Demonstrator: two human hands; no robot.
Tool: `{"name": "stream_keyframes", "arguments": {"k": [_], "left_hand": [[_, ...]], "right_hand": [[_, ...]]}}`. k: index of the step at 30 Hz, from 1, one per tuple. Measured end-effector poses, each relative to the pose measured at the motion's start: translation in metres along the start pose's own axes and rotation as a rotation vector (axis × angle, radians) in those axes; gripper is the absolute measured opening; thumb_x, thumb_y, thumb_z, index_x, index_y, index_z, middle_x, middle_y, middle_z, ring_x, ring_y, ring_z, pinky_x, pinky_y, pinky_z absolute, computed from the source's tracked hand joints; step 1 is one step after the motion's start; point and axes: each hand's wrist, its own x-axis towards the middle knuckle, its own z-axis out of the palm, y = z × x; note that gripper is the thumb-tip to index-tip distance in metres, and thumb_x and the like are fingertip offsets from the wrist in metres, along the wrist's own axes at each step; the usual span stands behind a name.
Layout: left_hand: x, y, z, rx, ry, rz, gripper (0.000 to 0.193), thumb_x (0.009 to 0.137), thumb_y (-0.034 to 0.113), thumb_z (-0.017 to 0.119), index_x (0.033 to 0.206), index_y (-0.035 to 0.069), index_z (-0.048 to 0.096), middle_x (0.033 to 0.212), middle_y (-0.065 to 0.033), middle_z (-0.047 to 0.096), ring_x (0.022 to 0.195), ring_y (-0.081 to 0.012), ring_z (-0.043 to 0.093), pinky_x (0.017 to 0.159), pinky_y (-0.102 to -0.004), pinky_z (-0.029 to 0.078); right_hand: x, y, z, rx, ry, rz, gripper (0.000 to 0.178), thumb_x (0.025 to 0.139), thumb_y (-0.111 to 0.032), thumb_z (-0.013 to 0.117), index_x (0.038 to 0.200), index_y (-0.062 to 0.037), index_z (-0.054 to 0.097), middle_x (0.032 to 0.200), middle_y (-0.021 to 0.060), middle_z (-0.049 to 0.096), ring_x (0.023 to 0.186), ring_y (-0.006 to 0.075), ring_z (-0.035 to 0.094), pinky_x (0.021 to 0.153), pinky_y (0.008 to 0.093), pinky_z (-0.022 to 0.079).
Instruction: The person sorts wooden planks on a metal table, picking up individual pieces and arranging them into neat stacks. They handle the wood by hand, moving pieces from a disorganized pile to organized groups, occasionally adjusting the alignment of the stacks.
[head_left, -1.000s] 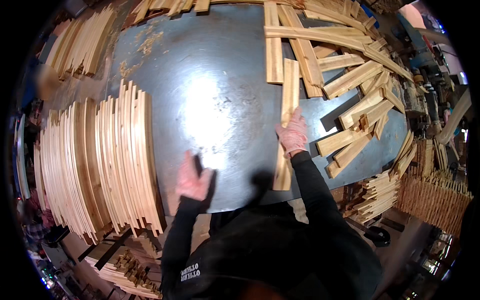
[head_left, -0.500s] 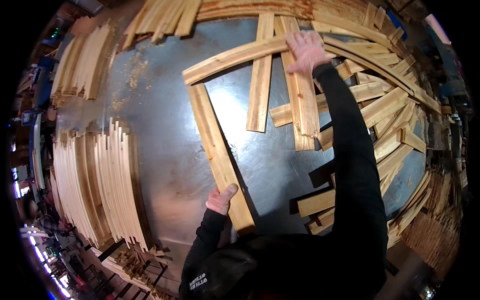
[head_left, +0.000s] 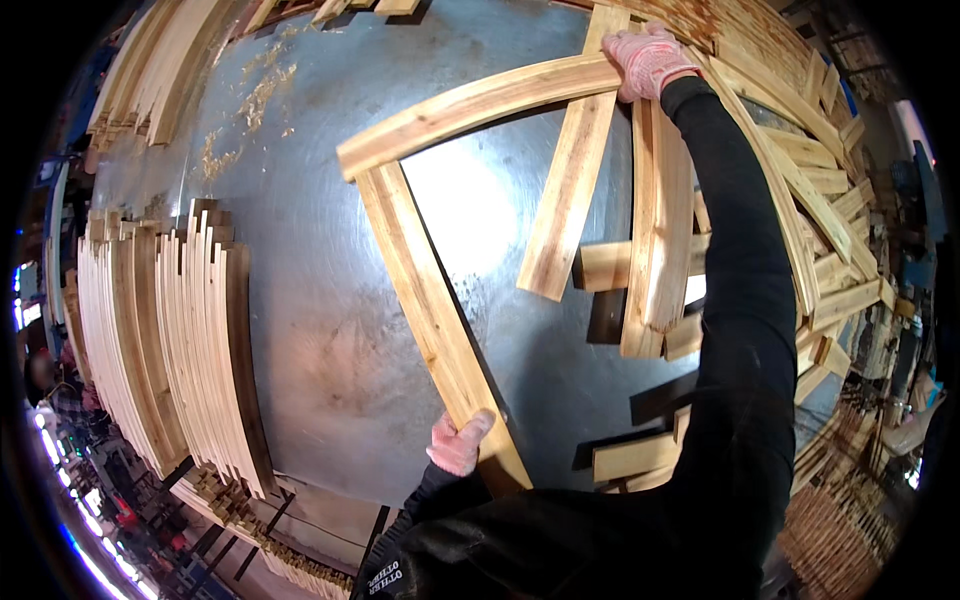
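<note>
My left hand [head_left: 458,442], in a pink work glove, grips the near end of a long wooden slat [head_left: 430,310] that lies diagonally on the grey metal table [head_left: 300,300]. My right hand [head_left: 648,60], also gloved, reaches far across and holds a curved wooden piece [head_left: 480,105] at its right end. The left end of that curved piece rests over the far end of the long slat, so the two meet in a corner at the upper left. A shorter plank [head_left: 570,190] lies under the curved piece.
Stacks of thin curved slats [head_left: 170,340] stand on edge along the table's left side. Several loose planks [head_left: 800,200] are heaped at the right and far right. More slats [head_left: 150,80] lie at the upper left, with sawdust [head_left: 250,100] nearby.
My right hand has stretched further across the table onto the curved piece. The curved piece and the long slat have shifted, and my left hand stays on the slat's near end.
</note>
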Motion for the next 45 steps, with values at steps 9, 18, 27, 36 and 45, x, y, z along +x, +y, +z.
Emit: {"name": "stream_keyframes", "arguments": {"k": [9, 18, 27, 36, 45], "left_hand": [[0.039, -0.006, 0.01, -0.326, -0.013, 0.022, 0.046, 0.1, 0.037, 0.054, 0.123, -0.002, 0.059, 0.105, -0.0036, 0.066, 0.094, -0.0112, 0.059, 0.082, -0.0274, 0.049], [0.056, -0.021, -0.002, -0.552, -0.191, 0.174, 0.041, 0.09, 0.026, 0.069, 0.12, 0.001, 0.055, 0.105, -0.0104, 0.066, 0.092, -0.0204, 0.066, 0.081, -0.0349, 0.055], [0.03, 0.0, -0.003, -0.676, -0.215, 0.107, 0.06, 0.093, 0.037, 0.065, 0.138, 0.002, 0.045, 0.125, -0.0112, 0.059, 0.112, -0.0241, 0.059, 0.098, -0.04, 0.049], [0.014, 0.011, 0.01, -0.398, 0.024, 0.078, 0.051, 0.082, 0.012, 0.074, 0.127, 0.004, 0.051, 0.104, -0.0073, 0.062, 0.091, -0.0204, 0.062, 0.08, -0.037, 0.054], [0.003, 0.012, -0.008, -0.23, 0.07, 0.152, 0.046, 0.084, 0.014, 0.073, 0.123, 0.002, 0.051, 0.102, -0.0074, 0.064, 0.088, -0.0186, 0.064, 0.078, -0.035, 0.054]], "right_hand": [[-0.25, -0.189, 0.033, 1.343, -0.364, -0.269, 0.051, 0.09, -0.043, 0.065, 0.119, -0.0016, 0.063, 0.095, 0.0186, 0.07, 0.089, 0.0286, 0.069, 0.079, 0.0362, 0.055], [-0.218, -0.23, -0.025, 0.779, 0.351, 0.33, 0.086, 0.081, -0.05, 0.069, 0.144, -0.0008, 0.039, 0.138, 0.0352, 0.044, 0.127, 0.043, 0.047, 0.103, 0.0438, 0.042], [-0.219, -0.251, 0.025, 1.281, 0.225, 0.383, 0.048, 0.083, -0.033, 0.064, 0.114, 0.0026, 0.056, 0.103, 0.028, 0.064, 0.105, 0.0397, 0.062, 0.086, 0.0415, 0.05], [-0.263, -0.166, 0.042, 0.385, 0.277, 0.639, 0.108, 0.073, -0.058, 0.072, 0.153, -0.0057, 0.022, 0.148, 0.0318, 0.033, 0.136, 0.0416, 0.038, 0.111, 0.0532, 0.03], [-0.298, -0.128, 0.1, 2.042, -0.217, 0.142, 0.066, 0.082, -0.031, 0.077, 0.132, 0.0035, 0.051, 0.117, 0.009, 0.064, 0.098, 0.0158, 0.062, 0.089, 0.0281, 0.05]]}}
